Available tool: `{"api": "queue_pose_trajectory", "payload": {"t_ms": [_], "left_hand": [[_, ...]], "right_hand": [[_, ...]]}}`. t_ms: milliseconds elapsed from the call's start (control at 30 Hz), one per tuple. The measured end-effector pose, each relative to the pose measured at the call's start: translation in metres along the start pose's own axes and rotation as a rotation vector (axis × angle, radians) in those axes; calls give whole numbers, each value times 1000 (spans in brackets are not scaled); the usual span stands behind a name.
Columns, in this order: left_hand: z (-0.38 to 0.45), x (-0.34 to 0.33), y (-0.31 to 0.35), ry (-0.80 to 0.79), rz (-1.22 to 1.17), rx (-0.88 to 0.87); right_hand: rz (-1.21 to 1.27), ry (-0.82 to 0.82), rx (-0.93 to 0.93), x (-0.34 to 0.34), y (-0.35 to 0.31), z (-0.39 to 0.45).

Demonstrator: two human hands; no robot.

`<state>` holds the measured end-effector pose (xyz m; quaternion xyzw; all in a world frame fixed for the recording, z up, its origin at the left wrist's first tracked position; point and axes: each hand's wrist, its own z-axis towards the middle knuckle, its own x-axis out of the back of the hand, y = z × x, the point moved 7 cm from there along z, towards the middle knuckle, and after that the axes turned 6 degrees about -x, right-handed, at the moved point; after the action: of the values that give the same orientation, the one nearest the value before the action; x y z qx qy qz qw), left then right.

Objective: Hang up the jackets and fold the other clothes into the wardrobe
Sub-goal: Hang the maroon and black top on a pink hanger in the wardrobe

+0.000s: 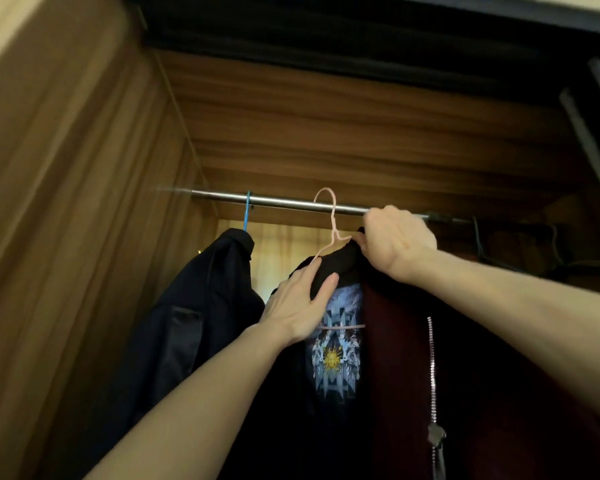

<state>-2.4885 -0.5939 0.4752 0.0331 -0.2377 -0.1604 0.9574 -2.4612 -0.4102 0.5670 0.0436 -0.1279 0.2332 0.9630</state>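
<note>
View from the person's head, looking up into a wooden wardrobe (66,202). A metal rail (284,203) runs across it. Both bare arms reach up toward a dark jacket (395,358) with a deep red lining and a silver zip (431,362), carried on a pink wire hanger (329,220).

The right hand (400,242) is curled at the jacket's collar, its fingers (361,241) pinching the collar and hanger shoulder just below the rail. The left hand (297,308) lies lower and to the left, fingers (309,271) fairly straight along the collar's left side with the thumb pressed against the cloth from the front — steadying more than gripping. Just below the left thumb, a printed tee (336,355) with a yellow sun shows inside the open jacket, and the hanger's bottom bar crosses it.

The hanger's hook rises above and left of the right fingers, in front of the rail; whether it already sits over the rail cannot be told. Well to the left of both hands, a navy jacket (201,306) hangs from the rail on a blue hanger (246,211).

The step in hand looks like hanging this second jacket. The next move likely calls for seating the hook fully on the rail, then easing both hands away so the collar stays square — the thin wire could tip if let go unevenly.
</note>
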Motion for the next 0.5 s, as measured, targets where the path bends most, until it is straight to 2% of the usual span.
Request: {"api": "queue_pose_trajectory", "payload": {"t_ms": [133, 333, 500], "left_hand": [[11, -8, 13, -19, -9, -66], [19, -14, 8, -10, -2, 12], [17, -21, -5, -80, 33, 5]], "right_hand": [[25, 29, -54, 11, 15, 16], [39, 9, -20, 0, -5, 29], [49, -46, -88, -19, 2, 28]]}}
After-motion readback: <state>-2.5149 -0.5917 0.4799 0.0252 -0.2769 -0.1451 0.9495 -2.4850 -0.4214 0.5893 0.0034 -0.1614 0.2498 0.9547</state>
